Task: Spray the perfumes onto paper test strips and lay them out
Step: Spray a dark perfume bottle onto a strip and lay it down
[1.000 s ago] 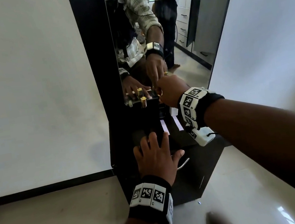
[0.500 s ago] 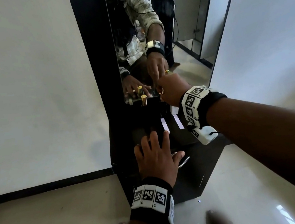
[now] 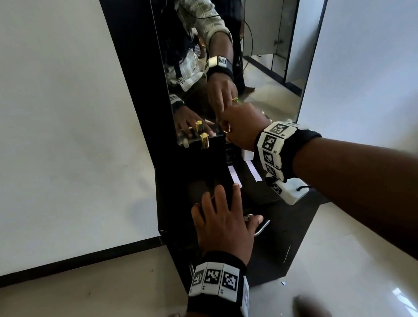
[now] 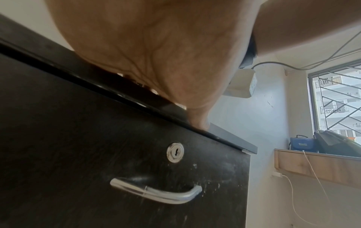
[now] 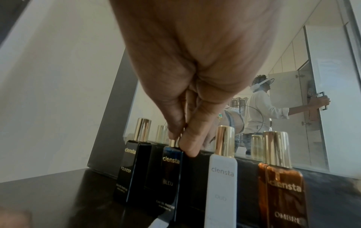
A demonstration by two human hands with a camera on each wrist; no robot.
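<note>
**Station Layout: Cabinet, Bottles, Strips**

You stand at a black cabinet (image 3: 282,250) with a tall mirror (image 3: 261,43) rising at the back of its top. Your left hand (image 3: 222,221) lies flat, fingers straight, on the front edge, above the lock (image 4: 175,152) and chrome handle (image 4: 156,194). Four perfume bottles line the mirror's base: Founder bottle (image 5: 132,169), Bleu bottle (image 5: 171,177), Oud bottle (image 5: 221,185), Ombre bottle (image 5: 283,192). Your right hand (image 3: 245,126) pinches the Bleu bottle's gold top, blocking the head view of it. Two white test strips (image 3: 234,174) lie between your hands.
</note>
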